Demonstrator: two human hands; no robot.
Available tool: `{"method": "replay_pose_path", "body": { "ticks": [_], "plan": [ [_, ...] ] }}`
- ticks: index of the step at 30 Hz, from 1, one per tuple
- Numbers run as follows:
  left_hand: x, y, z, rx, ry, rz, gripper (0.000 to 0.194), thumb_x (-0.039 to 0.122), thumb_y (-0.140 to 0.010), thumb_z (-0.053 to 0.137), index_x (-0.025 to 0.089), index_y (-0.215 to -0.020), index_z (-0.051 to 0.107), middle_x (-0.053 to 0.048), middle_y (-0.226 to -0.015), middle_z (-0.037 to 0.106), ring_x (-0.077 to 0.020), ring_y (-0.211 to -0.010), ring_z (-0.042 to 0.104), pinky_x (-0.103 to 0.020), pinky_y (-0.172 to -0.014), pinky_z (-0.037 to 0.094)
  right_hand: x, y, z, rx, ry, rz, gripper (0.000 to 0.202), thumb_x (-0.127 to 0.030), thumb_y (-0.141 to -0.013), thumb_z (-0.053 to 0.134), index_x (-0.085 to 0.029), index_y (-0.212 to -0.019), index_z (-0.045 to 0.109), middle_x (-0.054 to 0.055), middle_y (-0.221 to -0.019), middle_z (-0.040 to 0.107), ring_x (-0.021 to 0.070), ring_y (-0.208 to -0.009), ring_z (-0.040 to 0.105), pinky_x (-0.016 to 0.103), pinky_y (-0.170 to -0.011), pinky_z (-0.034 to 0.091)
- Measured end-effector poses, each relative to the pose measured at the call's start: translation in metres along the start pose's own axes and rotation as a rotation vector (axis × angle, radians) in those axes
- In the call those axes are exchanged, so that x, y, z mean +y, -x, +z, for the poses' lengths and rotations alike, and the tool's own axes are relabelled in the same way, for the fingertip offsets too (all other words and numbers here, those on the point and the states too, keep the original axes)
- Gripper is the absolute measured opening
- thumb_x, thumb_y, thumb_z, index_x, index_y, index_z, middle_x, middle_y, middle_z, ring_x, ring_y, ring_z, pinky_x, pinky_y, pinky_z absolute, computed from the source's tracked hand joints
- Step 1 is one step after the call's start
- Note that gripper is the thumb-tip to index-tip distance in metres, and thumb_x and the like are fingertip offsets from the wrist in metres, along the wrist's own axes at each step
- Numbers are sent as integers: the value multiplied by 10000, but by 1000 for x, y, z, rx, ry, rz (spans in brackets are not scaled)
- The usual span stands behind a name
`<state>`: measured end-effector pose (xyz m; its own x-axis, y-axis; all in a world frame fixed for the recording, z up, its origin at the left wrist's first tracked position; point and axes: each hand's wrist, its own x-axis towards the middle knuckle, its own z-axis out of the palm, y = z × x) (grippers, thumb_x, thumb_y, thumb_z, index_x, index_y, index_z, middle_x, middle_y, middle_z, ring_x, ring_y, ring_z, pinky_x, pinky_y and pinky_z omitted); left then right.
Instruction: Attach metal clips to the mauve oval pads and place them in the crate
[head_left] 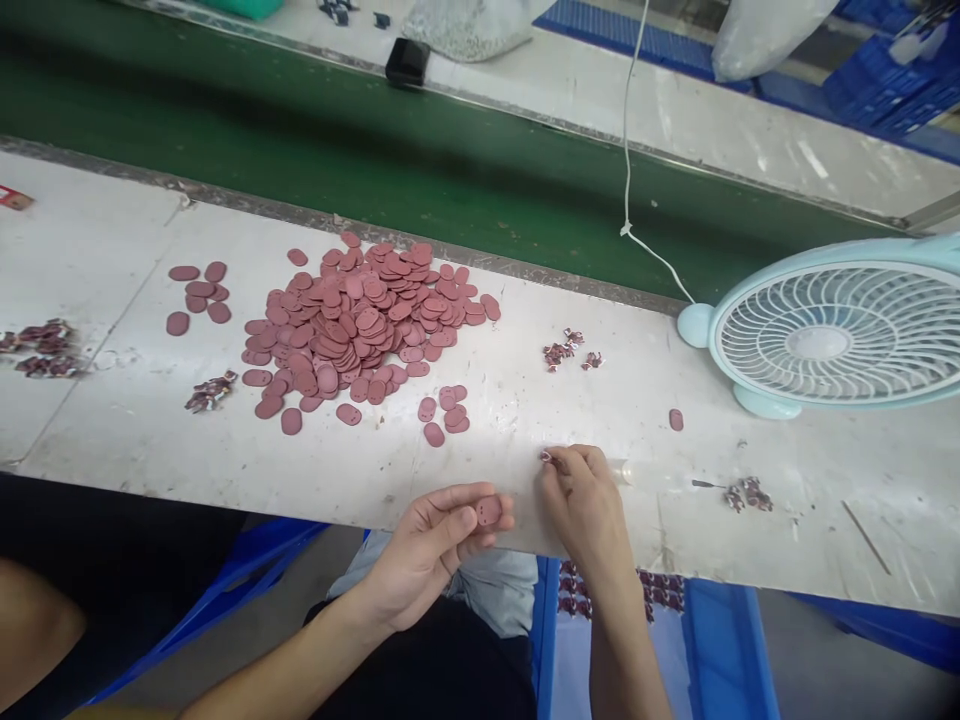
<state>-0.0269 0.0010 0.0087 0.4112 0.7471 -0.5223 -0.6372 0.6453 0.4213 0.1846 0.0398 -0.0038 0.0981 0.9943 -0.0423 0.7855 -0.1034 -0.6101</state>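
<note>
Between the thumb and fingers of my left hand is a flat reddish oval disc with small holes, held over the table's front edge. My right hand pinches a small dark-red part with shiny metal at the tabletop, mostly covered by the fingers. Beyond my left hand lies a small group of oval discs. A large pile of the same discs spreads behind it. Past my right hand sits a small cluster of dark-red metal-edged parts.
A light-blue fan stands at the right, its white cable running across the green belt. More small parts and a thin stick lie nearby. Below the edge, a blue tray holds rows of parts. Another person's arm shows lower left.
</note>
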Motion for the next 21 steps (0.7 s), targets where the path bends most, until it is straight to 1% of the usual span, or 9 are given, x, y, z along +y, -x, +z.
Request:
{"method": "replay_pose_path", "body": {
  "ticks": [2,3,4,6,8,10,13,17,21],
  "plan": [
    [-1,0,0,3,-12,5,224,235,-906,717,181,-1116,772,-116,-1163,790,-198,-1036,753,-225,-843,568,-2,6,-7,7,-13,41,114,-237,-901,606,-204,-965,693,79,-968,657,228,-813,647,380,-714,541],
    [-1,0,0,2,-23,10,229,242,-899,727,185,-1116,774,-113,-1158,792,-201,-1037,753,-228,-844,567,-5,11,-11,2,-62,83,89,-258,-903,623,-208,-944,684,67,-927,672,215,-771,652,353,-668,542],
    [-2,0,0,0,-41,17,237,251,-887,742,190,-1113,776,-110,-1154,794,-204,-1037,753,-232,-844,566,-10,19,-15,-14,-153,135,91,-291,-909,640,-212,-936,677,56,-887,685,200,-729,654,325,-624,539],
    [-3,-1,1,2,-91,36,250,264,-856,777,201,-1097,782,-102,-1143,799,-211,-1031,754,-238,-832,567,-20,35,-23,-82,-428,231,139,-355,-909,677,-221,-945,674,36,-834,705,172,-665,656,281,-567,537],
    [-5,-2,2,10,-150,57,259,268,-823,809,207,-1074,788,-96,-1120,806,-214,-1019,755,-246,-818,570,-30,50,-28,-162,-692,267,150,-356,-885,728,-230,-954,688,20,-819,715,155,-651,661,262,-577,553],
    [-6,-3,3,10,-185,67,254,262,-807,823,210,-1053,790,-90,-1091,813,-215,-999,756,-268,-824,575,-39,60,-28,-214,-812,247,128,-315,-872,757,-243,-968,714,12,-833,726,153,-692,683,257,-627,574],
    [-7,-3,5,-32,-180,87,212,231,-808,819,213,-1017,789,-75,-1056,820,-204,-968,756,-301,-860,577,-46,64,-23,-249,-869,247,123,-271,-878,762,-261,-998,742,29,-926,762,170,-810,720,263,-705,595],
    [-7,-2,6,-68,-173,122,160,191,-818,803,211,-975,784,-59,-1047,819,-187,-963,752,-287,-862,568,-47,62,-20,-256,-882,241,136,-267,-881,764,-270,-1017,752,40,-999,775,187,-878,737,278,-746,611],
    [-7,-2,5,-61,-204,139,22,197,-819,798,187,-816,779,-54,-961,818,-193,-936,745,-312,-874,559,-46,60,-21,-283,-893,218,143,-264,-880,769,-275,-1022,753,34,-1010,775,183,-889,737,276,-761,611]
  ]
}}
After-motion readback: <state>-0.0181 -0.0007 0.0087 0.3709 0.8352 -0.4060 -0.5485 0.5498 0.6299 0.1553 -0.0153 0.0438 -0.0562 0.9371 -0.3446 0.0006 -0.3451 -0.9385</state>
